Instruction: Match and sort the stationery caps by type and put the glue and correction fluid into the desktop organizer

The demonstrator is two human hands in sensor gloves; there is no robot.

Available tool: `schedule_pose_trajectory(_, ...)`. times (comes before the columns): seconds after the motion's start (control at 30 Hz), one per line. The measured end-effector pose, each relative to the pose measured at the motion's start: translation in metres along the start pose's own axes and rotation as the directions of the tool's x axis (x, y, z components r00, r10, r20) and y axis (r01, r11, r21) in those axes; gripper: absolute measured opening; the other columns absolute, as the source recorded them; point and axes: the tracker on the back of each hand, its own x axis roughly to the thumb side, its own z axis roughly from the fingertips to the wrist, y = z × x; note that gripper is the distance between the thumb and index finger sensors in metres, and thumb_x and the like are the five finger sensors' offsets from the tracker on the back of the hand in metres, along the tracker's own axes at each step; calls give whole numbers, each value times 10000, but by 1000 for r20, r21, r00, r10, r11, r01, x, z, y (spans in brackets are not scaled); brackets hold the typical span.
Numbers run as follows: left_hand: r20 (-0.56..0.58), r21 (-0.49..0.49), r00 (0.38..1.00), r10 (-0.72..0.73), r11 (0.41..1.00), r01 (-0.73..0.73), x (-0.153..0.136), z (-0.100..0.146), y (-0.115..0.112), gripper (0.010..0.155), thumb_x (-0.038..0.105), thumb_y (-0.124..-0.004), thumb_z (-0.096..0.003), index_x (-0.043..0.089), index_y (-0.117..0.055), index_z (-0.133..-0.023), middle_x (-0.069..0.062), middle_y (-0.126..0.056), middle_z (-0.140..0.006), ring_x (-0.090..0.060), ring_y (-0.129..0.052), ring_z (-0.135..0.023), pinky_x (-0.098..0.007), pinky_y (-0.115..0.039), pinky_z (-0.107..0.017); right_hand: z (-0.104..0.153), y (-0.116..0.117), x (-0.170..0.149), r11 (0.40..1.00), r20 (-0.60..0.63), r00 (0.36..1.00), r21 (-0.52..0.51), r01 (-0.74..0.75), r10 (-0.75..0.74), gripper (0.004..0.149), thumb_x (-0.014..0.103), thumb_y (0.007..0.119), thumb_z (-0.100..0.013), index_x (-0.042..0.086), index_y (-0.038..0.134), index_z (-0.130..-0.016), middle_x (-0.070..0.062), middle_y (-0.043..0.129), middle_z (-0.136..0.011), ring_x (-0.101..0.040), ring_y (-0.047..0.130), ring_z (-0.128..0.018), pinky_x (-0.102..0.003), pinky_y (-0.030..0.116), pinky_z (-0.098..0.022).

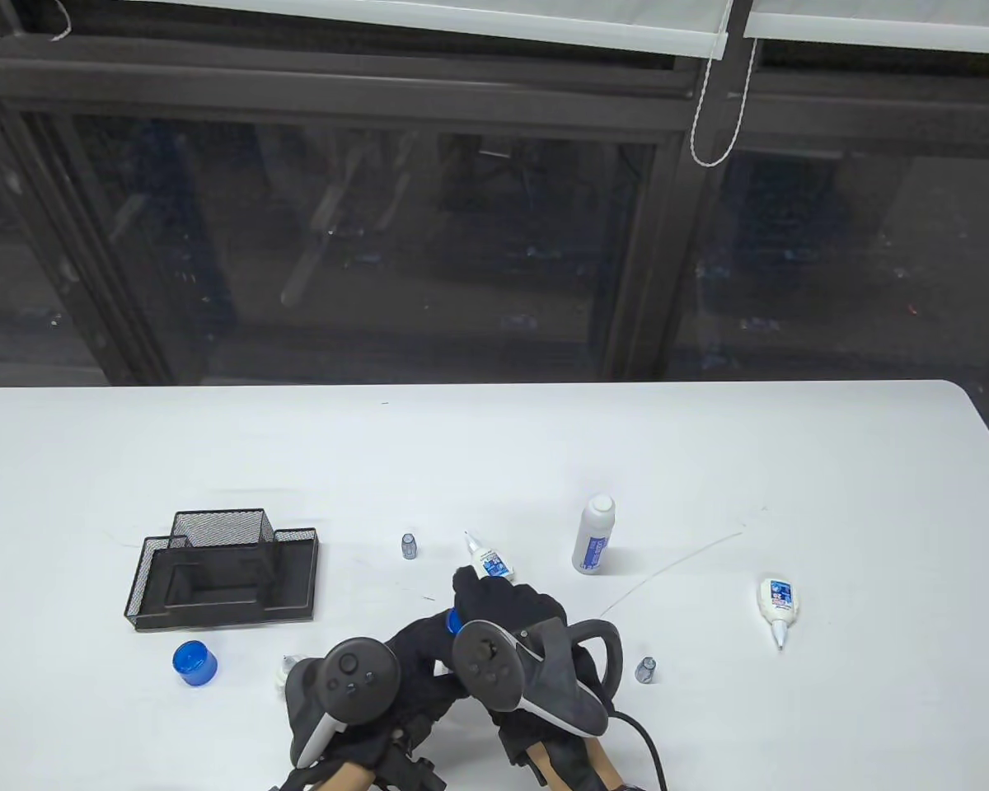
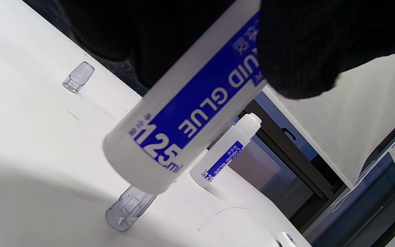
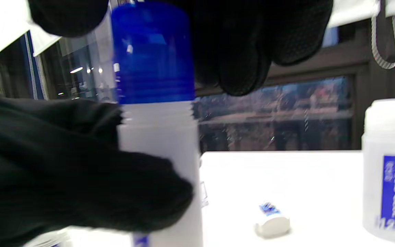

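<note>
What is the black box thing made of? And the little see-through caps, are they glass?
The black organizer looks like metal wire mesh with a matte black coat: its walls show a fine grid you can see through. The small clear caps look more like plastic than glass: they are slightly cloudy, with moulded ridges. I can't be fully sure from looks alone.

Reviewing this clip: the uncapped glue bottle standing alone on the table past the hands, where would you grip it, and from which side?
Grip the standing glue bottle around its straight round body at the label, from the near right side. It stands upright and has no cap, so a sideways wrap should keep it level; the narrow neck gives less hold. Both the right hand and left hand are busy capping another bottle.
</note>
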Motion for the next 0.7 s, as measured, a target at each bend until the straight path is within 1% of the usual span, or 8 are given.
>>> schedule_pose_trajectory(0.07,1,5,1000,5,1000,-5,0,1,1,711,576,-895,-432,275,-688,-1042,-6,-859,-1022,-257,-959,-879,-523,-760,-667,0,-3,-3,984,63,986,102,149,-156,740,461,737,-522,155,471,-1140,-198,534,-1151,-414,700,-975,-611,583,-718)
schedule_pose_trajectory(0.17,5,13,1000,8,1000,-8,2,1,3,712,573,-896,-431,278,-685,-1042,-4,-856,-1025,-258,-958,-882,-524,-758,-668,-1,-4,-3,972,95,972,115,204,-216,600,285,760,-550,170,566,-1106,-176,592,-1130,-404,737,-952,-582,614,-710)
schedule_pose_trajectory(0.27,4,8,1000,1,1000,-1,1,1,2,710,576,-893,-433,271,-691,-1042,-9,-861,-1019,-256,-962,-874,-523,-760,-666,-2,-1,-2,993,72,991,8,114,-115,603,360,782,-520,171,634,-1073,-160,714,-1045,-356,830,-841,-535,676,-670)
schedule_pose_trajectory(0.37,2,5,1000,-6,1000,6,0,2,0,712,575,-897,-430,272,-691,-1041,-8,-861,-1019,-258,-961,-875,-525,-759,-667,0,2,-3,993,-6,999,-114,-36,35,684,549,743,-442,179,709,-1017,-106,847,-894,-276,914,-688,-499,741,-595)
schedule_pose_trajectory(0.47,4,13,1000,-4,1000,4,1,2,1,712,575,-895,-433,273,-687,-1043,-8,-859,-1021,-256,-960,-876,-524,-758,-667,0,-2,-4,998,41,997,28,56,-57,758,528,738,-470,167,560,-1112,-152,694,-1062,-360,812,-874,-562,661,-680)
schedule_pose_trajectory(0.57,9,23,1000,6,1000,-6,3,3,3,711,574,-896,-432,275,-687,-1042,-9,-858,-1022,-257,-959,-876,-525,-758,-668,-1,-2,-4,967,83,978,186,173,-191,673,306,769,-547,170,477,-1137,-191,523,-1157,-409,683,-998,-597,573,-732)
schedule_pose_trajectory(0.63,8,21,1000,-2,1000,2,3,3,3,709,574,-896,-432,275,-690,-1041,-9,-861,-1019,-258,-961,-873,-525,-758,-667,-2,-1,-5,990,52,991,75,118,-122,667,339,802,-519,154,555,-1111,-192,677,-1066,-354,830,-859,-526,686,-668)
schedule_pose_trajectory(0.7,8,15,1000,-14,1000,14,2,3,1,711,575,-897,-430,274,-691,-1040,-8,-862,-1018,-257,-962,-872,-525,-759,-666,0,-1,-4,1000,0,1000,-25,-6,6,709,498,803,-447,148,664,-1048,-145,833,-911,-277,929,-689,-481,759,-587)
